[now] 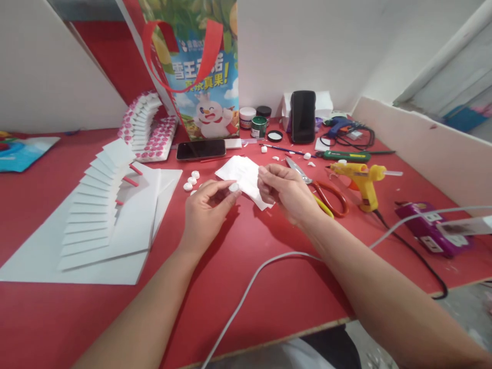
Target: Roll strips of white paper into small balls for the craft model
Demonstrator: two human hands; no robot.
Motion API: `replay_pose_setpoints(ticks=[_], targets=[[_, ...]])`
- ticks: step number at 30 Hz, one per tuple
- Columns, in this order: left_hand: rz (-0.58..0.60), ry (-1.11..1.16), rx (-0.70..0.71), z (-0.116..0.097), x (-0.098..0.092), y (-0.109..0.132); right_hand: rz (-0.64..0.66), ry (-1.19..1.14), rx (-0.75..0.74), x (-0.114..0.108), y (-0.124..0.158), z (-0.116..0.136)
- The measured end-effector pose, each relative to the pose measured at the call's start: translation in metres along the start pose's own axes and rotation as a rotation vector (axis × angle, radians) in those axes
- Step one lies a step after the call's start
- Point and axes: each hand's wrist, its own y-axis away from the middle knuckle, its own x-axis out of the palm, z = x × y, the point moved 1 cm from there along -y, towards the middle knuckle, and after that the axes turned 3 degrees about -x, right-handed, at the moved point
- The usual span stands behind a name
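My left hand (207, 210) pinches a small white round piece (234, 187) between thumb and fingertips. My right hand (286, 189), a short way to the right, has its fingers pressed together; whatever they hold, if anything, is hidden. Beneath and behind both hands lies a crumpled white paper sheet (242, 171). Several similar white pieces (192, 180) sit on the red table just left of my left hand, partly covered by it. Scissors with red handles (332, 200) lie beyond my right wrist.
A stepped white board model (92, 205) occupies the left side. Behind stand a printed bag (209, 102), a phone (202, 149), paint jars (259, 127) and an upright black device (303, 117). On the right are a yellow glue gun (361, 179), a purple box (434, 230) and a white cable (265, 264).
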Motion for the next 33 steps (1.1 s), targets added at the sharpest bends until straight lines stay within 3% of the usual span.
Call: replay_pose_setpoints(ticks=[4,9,13,21,26,33], targets=[[-0.015,0.022,-0.003,-0.001,-0.001,0.001,0.041,0.022,0.067,-0.003,-0.001,0.000],[-0.081,0.033,0.023,-0.005,-0.004,0.001,0.128,0.034,0.026,-0.009,-0.001,0.008],[-0.117,0.060,0.001,-0.008,-0.004,0.000,0.106,0.022,-0.021,-0.017,-0.001,0.021],[-0.153,0.040,-0.021,-0.013,-0.002,0.002,0.054,0.237,-0.071,-0.036,0.002,0.042],[-0.134,0.065,-0.006,-0.010,-0.002,0.003,0.191,0.227,-0.106,-0.041,0.005,0.047],[-0.118,0.055,-0.005,-0.010,-0.001,0.002,0.328,0.250,-0.081,-0.030,0.009,0.046]])
